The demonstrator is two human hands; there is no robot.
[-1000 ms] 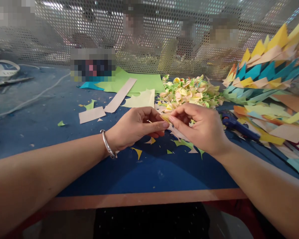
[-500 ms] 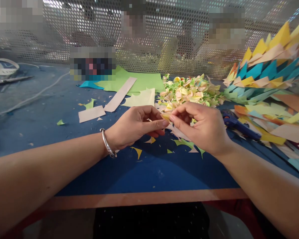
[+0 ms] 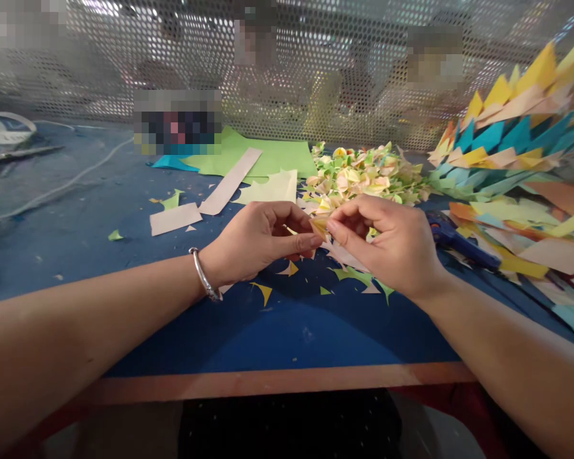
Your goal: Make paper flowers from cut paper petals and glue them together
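The left hand and the right hand both pinch a small yellow paper piece between thumb and fingers, holding it above the table; a silver bracelet circles the left wrist; paper scraps lie below the hands; just beyond sits a heap of small paper pieces, beside a green sheet; to the right lies a blue tool, near a layered paper construction; a perforated screen stands behind.

Craft wkshop by looks: cut-paper pile, green sheet & scraps on blue tbl
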